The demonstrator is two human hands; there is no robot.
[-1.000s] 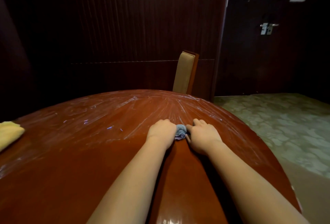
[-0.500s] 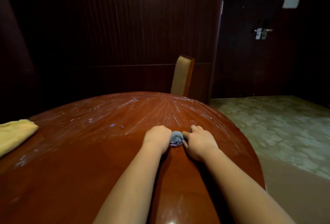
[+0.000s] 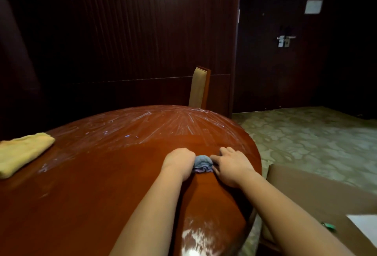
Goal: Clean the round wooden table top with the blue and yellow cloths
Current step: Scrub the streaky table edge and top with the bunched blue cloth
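- Fingers of the left hand (image 3: 179, 160) are curled into a fist clamped on the left side of the blue cloth (image 3: 203, 164); fingers of the right hand (image 3: 231, 166) lie bent over its right side, the thumb tucked against the cloth, so both hands hold one small bunched wad between them
- Yellow cloth (image 3: 22, 152), well left of the blue cloth at the far left edge of the bench (image 3: 102, 174), lies folded and untouched; it is probably meant for a drying or buffing pass afterwards
- Streaks of wet or filmy residue (image 3: 153, 125) fan across the bench beyond the blue cloth, toward the chair (image 3: 200, 88) behind it; the wood nearer than the cloth looks darker and mostly free of streaks, apart from a pale shiny patch at the near edge
- Blue cloth sits on the bench right of its centre, close to the right-hand rim, at the boundary between streaked and clean wood
- To do this stroke well, I would press evenly through both hands, keep the wad flat to the wood, and overlap each pass with the last so no wedge of film is left
- Opening the bunched cloth out a little would cover more surface per stroke
- Near the rim right of the cloth, the right hand should stay on the wood and not slip off the edge
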